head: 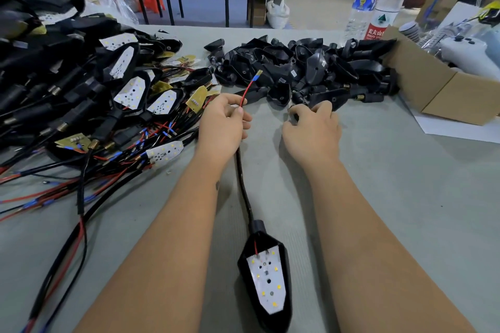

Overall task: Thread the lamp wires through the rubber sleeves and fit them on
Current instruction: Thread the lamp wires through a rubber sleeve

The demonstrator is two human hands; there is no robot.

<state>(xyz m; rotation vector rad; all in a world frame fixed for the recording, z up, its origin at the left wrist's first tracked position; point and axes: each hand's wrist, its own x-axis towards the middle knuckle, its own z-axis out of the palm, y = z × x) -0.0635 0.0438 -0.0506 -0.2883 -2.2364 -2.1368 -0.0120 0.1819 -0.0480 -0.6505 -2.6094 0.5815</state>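
A black lamp (267, 278) with a white LED board lies on the grey table (392, 184) between my forearms. Its black sheathed cable (243, 192) runs up into my left hand (221, 127). That hand pinches the lamp's red wire (247, 90), whose blue and brass terminal points up and away. My right hand (311, 130) has curled fingers around a small black rubber piece (293, 116) at the edge of the sleeve pile; most of that piece is hidden. The two hands are about a hand's width apart.
A heap of black rubber sleeves and housings (303, 70) lies beyond my hands. Wired lamps (89, 105) are piled at the left, with red and black wires trailing forward. A cardboard box (443, 94) and two water bottles (378, 3) stand at the right.
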